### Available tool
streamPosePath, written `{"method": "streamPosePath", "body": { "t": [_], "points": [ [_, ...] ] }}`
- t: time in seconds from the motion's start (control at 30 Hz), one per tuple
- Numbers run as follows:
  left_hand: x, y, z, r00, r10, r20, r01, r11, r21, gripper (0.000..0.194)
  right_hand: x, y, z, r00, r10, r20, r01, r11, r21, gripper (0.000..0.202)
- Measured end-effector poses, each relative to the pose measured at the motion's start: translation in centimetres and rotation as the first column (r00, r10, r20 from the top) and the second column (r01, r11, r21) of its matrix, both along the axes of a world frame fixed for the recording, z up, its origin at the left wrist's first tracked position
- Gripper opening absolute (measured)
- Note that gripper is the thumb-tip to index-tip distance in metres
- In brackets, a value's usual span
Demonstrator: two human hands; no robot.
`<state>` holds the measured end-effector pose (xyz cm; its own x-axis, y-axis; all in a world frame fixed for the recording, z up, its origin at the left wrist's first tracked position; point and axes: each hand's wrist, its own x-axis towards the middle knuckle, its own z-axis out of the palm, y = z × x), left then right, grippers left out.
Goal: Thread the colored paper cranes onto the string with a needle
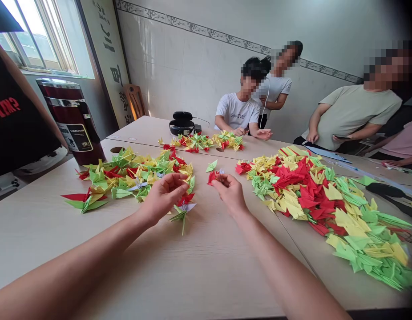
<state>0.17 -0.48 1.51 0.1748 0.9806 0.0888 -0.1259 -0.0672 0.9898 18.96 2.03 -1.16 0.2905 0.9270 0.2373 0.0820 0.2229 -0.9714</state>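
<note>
Over the middle of the table, my right hand pinches a small red folded-paper crane between thumb and fingers. A bit of lavender paper shows just behind those fingertips, and a green paper piece appears just beyond. My left hand is raised to the left of it, thumb and fingers brought together; anything thin between them is too small to make out. Below and behind the left hand, red, lavender and green cranes stick out. They adjoin a long cluster of colourful paper cranes on the left.
A big heap of red, yellow and green cranes covers the right side. Another cluster lies farther back, near a black case. A dark red vacuum flask stands at left. Several people are around the table.
</note>
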Motion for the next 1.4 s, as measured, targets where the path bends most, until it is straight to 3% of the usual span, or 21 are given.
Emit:
{"method": "streamPosePath", "body": {
  "t": [0.13,0.27,0.33,0.4,0.5,0.6,0.87,1.0,1.1,1.27,1.4],
  "points": [
    [-0.3,0.5,-0.2,0.992,0.11,-0.056,-0.103,0.988,0.117,0.032,1.8,1.4,0.0,0.967,-0.223,-0.125,0.223,0.975,-0.015,0.036],
    [-0.5,0.4,-0.4,0.976,0.153,-0.154,-0.1,0.947,0.305,0.02,1.8,1.1,0.4,0.98,-0.185,-0.073,0.189,0.98,0.066,0.034],
    [-0.6,0.3,-0.4,0.956,0.191,-0.224,-0.077,0.896,0.438,0.015,1.4,0.7,0.4,0.995,-0.1,-0.001,0.1,0.993,0.066,0.032],
    [-0.8,0.2,-0.4,0.92,0.259,-0.294,-0.048,0.819,0.571,0.011,0.9,0.1,0.4,0.989,0.067,0.13,-0.07,0.997,0.02,0.029],
    [-1.0,0.2,-0.3,0.868,0.346,-0.357,0.007,0.71,0.705,0.011,0.1,-0.8,0.5,0.876,0.333,0.349,-0.315,0.943,-0.109,0.029],
    [-1.1,0.2,-0.3,0.85,0.347,-0.396,0.079,0.66,0.747,0.012,-0.3,-1.7,0.9,0.77,0.465,0.436,-0.414,0.885,-0.212,0.032],
    [-1.0,0.1,-0.6,0.839,0.282,-0.464,0.166,0.68,0.714,0.012,0.1,-2.0,0.5,0.631,0.657,0.412,-0.529,0.753,-0.392,0.03],
    [-0.9,0.1,-0.6,0.833,0.229,-0.503,0.223,0.693,0.686,0.011,0.2,-1.7,0.0,0.608,0.69,0.393,-0.565,0.724,-0.397,0.018],
    [-0.9,-0.1,-0.5,0.833,0.24,-0.499,0.21,0.697,0.685,0.011,0.1,-1.6,0.2,0.643,0.68,0.353,-0.571,0.732,-0.371,0.014],
    [-0.8,-0.3,-0.4,0.818,0.287,-0.499,0.146,0.734,0.663,0.018,-0.5,-2.0,1.3,0.794,0.586,0.162,-0.555,0.807,-0.203,0.024],
    [-0.5,-0.8,-0.4,0.831,0.178,-0.526,0.182,0.808,0.561,0.028,-1.0,-2.4,1.8,0.848,0.529,0.021,-0.52,0.839,-0.159,0.027]
  ]
}}
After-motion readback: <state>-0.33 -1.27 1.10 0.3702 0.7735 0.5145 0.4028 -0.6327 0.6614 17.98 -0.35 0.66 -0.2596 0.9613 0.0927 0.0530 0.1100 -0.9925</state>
